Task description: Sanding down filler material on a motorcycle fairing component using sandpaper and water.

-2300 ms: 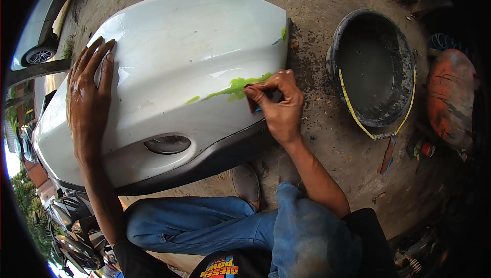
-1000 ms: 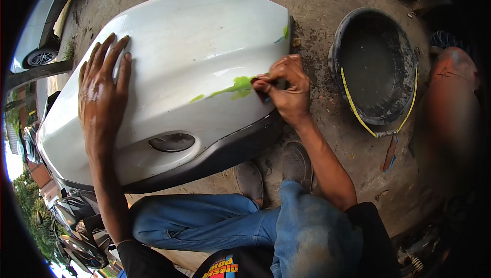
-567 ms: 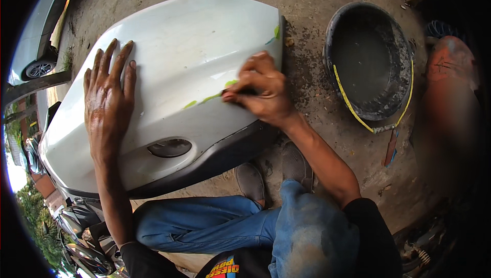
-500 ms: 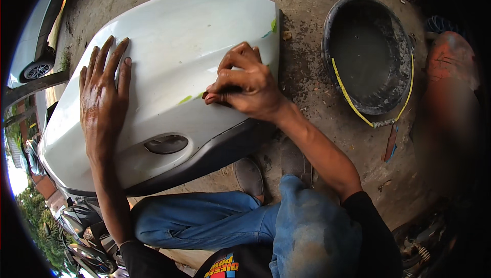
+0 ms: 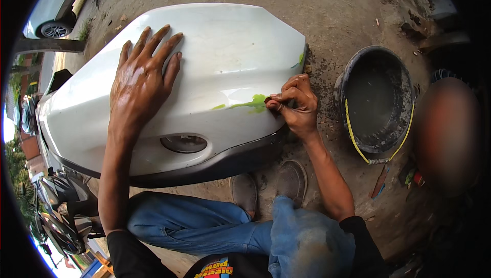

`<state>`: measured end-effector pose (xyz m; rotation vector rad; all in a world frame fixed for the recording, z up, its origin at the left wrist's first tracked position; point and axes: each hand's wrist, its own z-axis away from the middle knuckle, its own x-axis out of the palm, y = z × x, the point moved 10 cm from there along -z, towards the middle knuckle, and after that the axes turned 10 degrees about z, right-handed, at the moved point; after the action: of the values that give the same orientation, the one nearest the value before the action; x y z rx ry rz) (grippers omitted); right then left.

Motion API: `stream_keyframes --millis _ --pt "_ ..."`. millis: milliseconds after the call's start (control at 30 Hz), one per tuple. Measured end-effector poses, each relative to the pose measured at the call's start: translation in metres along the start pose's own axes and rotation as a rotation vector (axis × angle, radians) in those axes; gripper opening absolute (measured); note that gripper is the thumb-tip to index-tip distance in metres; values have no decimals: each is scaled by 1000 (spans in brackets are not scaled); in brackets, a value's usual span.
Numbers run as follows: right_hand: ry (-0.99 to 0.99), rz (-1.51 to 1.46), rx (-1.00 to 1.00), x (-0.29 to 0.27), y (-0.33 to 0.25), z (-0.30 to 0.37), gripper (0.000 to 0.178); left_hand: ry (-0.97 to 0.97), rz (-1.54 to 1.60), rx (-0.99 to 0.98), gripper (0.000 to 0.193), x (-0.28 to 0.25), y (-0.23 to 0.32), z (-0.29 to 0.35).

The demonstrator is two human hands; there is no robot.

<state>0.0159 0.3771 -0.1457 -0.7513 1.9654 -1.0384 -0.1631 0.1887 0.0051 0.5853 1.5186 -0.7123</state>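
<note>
A white car bumper with a dark lower edge lies before me. My left hand rests flat on its left part, fingers spread and skin wet. Near the bumper's right end, my right hand pinches a small reddish-brown piece of sandpaper, mostly hidden by the fingers. The sandpaper touches the right side of a bright green patch on the white paint. Another green and teal mark shows at the right edge. An oval lamp opening sits low on the bumper's front.
A black bucket of murky water with a yellow handle stands on the rough ground to the right. Beside it lies a narrow brown strip. My shoes are close under the bumper. Motorcycles and a parked car are at left.
My right hand has moved right along the bumper with the sandpaper, uncovering more of the green patch. The left hand stays flat on the panel. The view has shifted.
</note>
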Motion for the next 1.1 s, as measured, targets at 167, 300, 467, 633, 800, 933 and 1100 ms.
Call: stream_keyframes --millis 167,300,467,633,800,933,1100 --pt "-59 6 -215 26 -63 -26 17 62 13 68 40 -5 3 -1" --pt "-26 -6 -18 -3 1 -8 17 63 35 76 38 6 9 -3" --pt "-121 23 -290 31 -72 -32 15 86 11 104 38 1 7 -5" --pt "-48 40 -94 -6 -2 -6 18 44 51 97 38 7 18 -5" --pt "-103 40 -303 22 -70 -36 21 62 19 104 39 -3 9 -1" --pt "-68 75 -139 -14 -6 -19 18 -8 8 98 40 11 18 -1" --pt "-140 -29 -364 27 -68 -32 14 66 -1 120 38 6 23 -8"
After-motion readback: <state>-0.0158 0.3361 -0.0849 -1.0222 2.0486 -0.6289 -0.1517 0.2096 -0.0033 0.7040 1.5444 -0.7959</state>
